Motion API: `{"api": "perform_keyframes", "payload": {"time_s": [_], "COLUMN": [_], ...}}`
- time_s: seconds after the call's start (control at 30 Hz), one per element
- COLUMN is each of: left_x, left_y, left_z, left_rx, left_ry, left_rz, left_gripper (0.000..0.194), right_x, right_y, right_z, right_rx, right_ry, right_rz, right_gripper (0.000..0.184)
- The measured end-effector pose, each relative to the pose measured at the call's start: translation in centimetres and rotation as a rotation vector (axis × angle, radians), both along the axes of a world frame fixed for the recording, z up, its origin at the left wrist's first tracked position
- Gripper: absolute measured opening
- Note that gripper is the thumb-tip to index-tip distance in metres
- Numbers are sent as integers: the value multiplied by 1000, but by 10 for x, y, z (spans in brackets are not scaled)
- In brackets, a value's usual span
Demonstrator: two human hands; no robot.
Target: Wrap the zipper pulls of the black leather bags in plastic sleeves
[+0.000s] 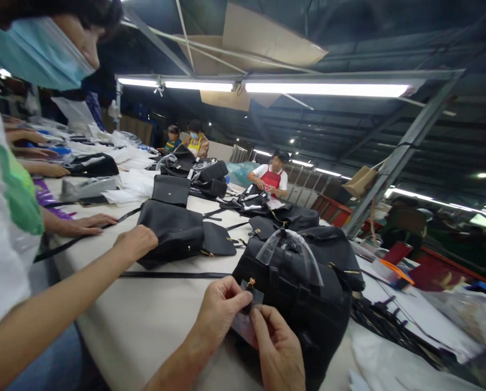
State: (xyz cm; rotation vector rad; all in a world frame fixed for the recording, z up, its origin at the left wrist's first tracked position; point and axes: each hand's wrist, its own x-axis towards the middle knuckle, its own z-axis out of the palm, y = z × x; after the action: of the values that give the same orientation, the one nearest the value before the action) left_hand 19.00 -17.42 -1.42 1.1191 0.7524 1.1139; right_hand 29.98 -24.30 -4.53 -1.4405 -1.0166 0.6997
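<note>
My left hand point(220, 309) and my right hand point(279, 350) are both closed in a pinch at the front of a black bag point(308, 293) near the table's front edge. Between their fingertips is a small tag or film piece point(253, 296) by a gold clasp on the bag. Clear plastic wraps the bag's top handle point(291, 247). The bag stands upright on the pale table point(145, 320).
A co-worker on my left rests a hand point(134, 241) on another black bag point(177, 231). A long black strap point(173, 275) lies across the table. Several black bags and white wrapping lie farther back. Other people work at the far end. Loose straps pile at the right.
</note>
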Motion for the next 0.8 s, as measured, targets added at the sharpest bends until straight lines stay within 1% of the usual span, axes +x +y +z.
{"api": "perform_keyframes", "payload": {"time_s": [0.07, 0.13, 0.2, 0.3, 0.37, 0.43, 0.6, 0.8], "left_x": [0, 0, 0, -1, -2, -4, -8, -11], "left_y": [0, 0, 1, 1, 1, 1, 0, -4], "left_z": [-3, -4, -5, -6, -6, -6, -7, -11], "left_rx": [2, -9, -31, -80, -112, -128, -122, -108], "left_ry": [-15, -49, -85, -126, -151, -172, -192, -185], "left_rz": [32, 37, 22, -18, -52, -81, -122, -124], "left_gripper": [24, 24, 25, 29, 30, 30, 30, 27], "right_x": [0, 2, 3, 3, 2, 0, -8, -18], "right_y": [1, 2, 3, 3, 4, 4, 7, 10], "right_z": [-4, -8, -11, -13, -13, -12, -11, -16], "right_rx": [-10, 0, 29, 53, 50, 40, 34, 47], "right_ry": [38, 118, 264, 499, 573, 578, 493, 405], "right_rz": [-24, -39, -26, 20, 23, 2, -35, -134], "right_gripper": [49, 52, 55, 53, 52, 51, 47, 51]}}
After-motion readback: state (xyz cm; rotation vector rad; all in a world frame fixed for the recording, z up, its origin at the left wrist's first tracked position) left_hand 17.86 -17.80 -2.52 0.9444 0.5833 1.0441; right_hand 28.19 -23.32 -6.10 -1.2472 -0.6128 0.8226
